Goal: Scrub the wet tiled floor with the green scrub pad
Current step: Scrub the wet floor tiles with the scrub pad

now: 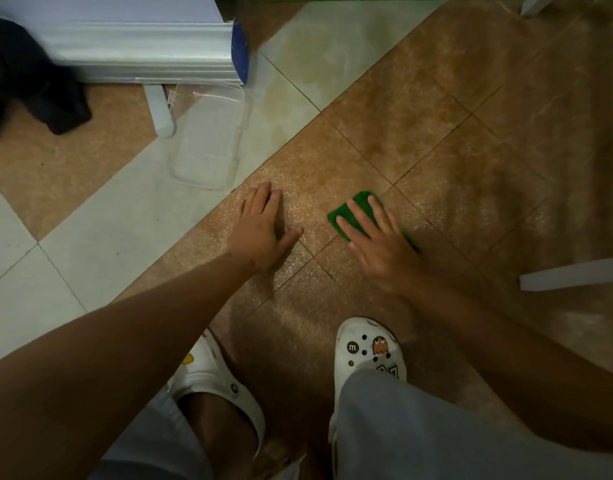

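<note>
The green scrub pad (354, 210) lies flat on the wet brown tiled floor (436, 140) in the middle of the view. My right hand (377, 242) presses down on it with fingers spread, covering its near half. My left hand (263, 226) rests flat on the glistening tile a short way to the left of the pad, fingers apart, holding nothing. The brown tiles around both hands shine with water.
A clear plastic lid (209, 140) lies on the pale tiles behind my left hand. A silver metal base with a blue end cap (152, 53) stands at the upper left, beside dark cloth (28, 88). White furniture legs (571, 273) sit at right. My white clogs (367, 348) are below.
</note>
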Demonstrator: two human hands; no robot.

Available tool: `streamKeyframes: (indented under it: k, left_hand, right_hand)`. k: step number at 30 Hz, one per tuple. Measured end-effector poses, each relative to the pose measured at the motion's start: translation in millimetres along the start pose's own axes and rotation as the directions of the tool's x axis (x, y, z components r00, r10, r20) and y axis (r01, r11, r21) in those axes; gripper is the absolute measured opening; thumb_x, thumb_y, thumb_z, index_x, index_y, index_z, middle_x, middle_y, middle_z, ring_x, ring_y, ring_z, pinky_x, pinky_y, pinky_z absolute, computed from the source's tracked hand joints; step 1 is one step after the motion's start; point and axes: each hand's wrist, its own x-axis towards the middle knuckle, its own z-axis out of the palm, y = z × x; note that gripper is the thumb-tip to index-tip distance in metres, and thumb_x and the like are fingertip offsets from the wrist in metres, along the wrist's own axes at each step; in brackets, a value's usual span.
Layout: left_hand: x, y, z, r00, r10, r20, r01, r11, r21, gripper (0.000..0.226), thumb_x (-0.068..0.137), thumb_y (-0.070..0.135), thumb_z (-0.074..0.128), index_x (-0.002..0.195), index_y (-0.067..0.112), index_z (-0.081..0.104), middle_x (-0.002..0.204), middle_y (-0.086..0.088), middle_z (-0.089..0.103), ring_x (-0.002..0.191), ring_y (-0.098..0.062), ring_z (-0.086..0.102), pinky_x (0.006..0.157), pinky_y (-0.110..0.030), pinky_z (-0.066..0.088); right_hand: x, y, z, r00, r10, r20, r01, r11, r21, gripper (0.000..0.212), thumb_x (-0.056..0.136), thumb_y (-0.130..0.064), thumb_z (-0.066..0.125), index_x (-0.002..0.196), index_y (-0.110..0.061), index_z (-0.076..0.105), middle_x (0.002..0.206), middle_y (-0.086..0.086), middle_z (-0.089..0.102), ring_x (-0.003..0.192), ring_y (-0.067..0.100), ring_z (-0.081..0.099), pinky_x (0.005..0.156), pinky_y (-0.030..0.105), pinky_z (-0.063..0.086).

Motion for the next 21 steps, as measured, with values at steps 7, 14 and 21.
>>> streamKeyframes:
  k: [7, 14, 21]
  left_hand:
    - [1.0, -1.3, 3.2, 1.0, -0.006, -0.016, 0.006, 1.0, 0.008, 0.091, 0.094, 0.071, 0.048, 0.161, 0.014, 0.023, 0.17, -0.012, 0.012, 0.157, -0.031, 0.008, 0.126, -0.051, 0.006]
    - [0.3, 0.2, 1.3, 1.0, -0.007, -0.014, 0.007, 1.0, -0.001, 0.092, 0.094, 0.07, 0.049, 0.161, 0.013, 0.022, 0.17, -0.012, 0.011, 0.157, -0.032, 0.007, 0.124, -0.048, 0.002]
    - [-0.1, 0.4, -1.5, 0.999, -0.023, 0.026, 0.022, 1.0, 0.015, 0.093, 0.094, 0.072, 0.046, 0.163, 0.016, 0.016, 0.171, -0.009, 0.004, 0.157, -0.03, 0.002, 0.125, -0.053, 0.0]
  right_hand:
    - [-24.1, 4.0, 5.3, 0.994, -0.108, 0.03, 0.109, 0.993, -0.033, 0.051, 0.107, -0.034, 0.032, 0.156, -0.021, 0.039, 0.167, 0.009, 0.027, 0.154, 0.042, 0.016, 0.123, 0.057, 0.015]
    - [77.2, 3.7, -17.5, 0.997, -0.066, 0.031, 0.067, 0.997, -0.028, 0.052, 0.11, -0.035, 0.03, 0.161, -0.025, 0.026, 0.171, 0.006, 0.014, 0.156, 0.04, 0.002, 0.126, 0.056, 0.006]
    - [17.9, -3.6, -2.3, 1.0, -0.024, -0.01, 0.024, 1.0, -0.008, 0.053, 0.108, -0.035, 0.029, 0.157, -0.018, 0.037, 0.169, 0.011, 0.021, 0.155, 0.045, 0.009, 0.124, 0.061, 0.013]
